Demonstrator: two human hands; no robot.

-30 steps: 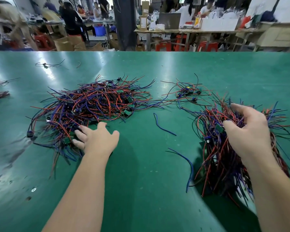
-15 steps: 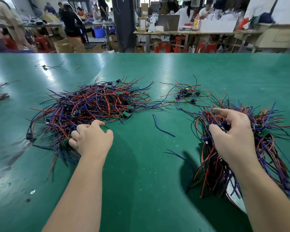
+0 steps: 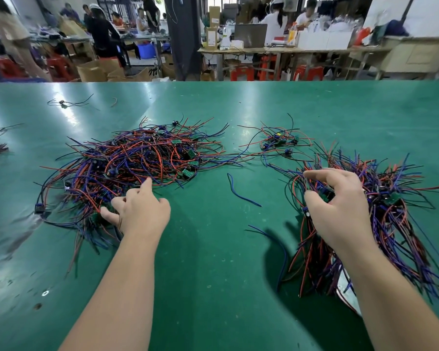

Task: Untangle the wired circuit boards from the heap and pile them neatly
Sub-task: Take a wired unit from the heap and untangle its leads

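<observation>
two hands work a tangle of wired boards. the left hand [image 3: 137,211], a fist at the heap's near edge half a second ago, now has one digit stretched across the red and blue wires. its other fingers [image 3: 107,214] are bent among them, and whether they hold a wire cannot be told. the right hand [image 3: 340,211], spread open over the pile a second ago, now claws over its top, thumb and forefinger curled round a few wires.

the heap [image 3: 137,158] lies left of centre where it was, green boards [image 3: 188,173] showing along its right side. the pile [image 3: 390,224] lies at right, its wires trailing toward the near edge, a pale sheet [image 3: 345,282] under its near end.

between them a loose blue wire [image 3: 241,191] lies unmoved, and a second wire [image 3: 271,239] curves by the pile's left side. a small cluster [image 3: 276,143] of boards sits farther back. a stray wired piece [image 3: 64,103] lies far left.

the green surface [image 3: 213,274] is scuffed, with glare at its far side. behind it, people [image 3: 102,29] work at benches among red stools [image 3: 241,72], boxes [image 3: 94,69], a laptop [image 3: 250,35] and a dark pillar [image 3: 183,34].
</observation>
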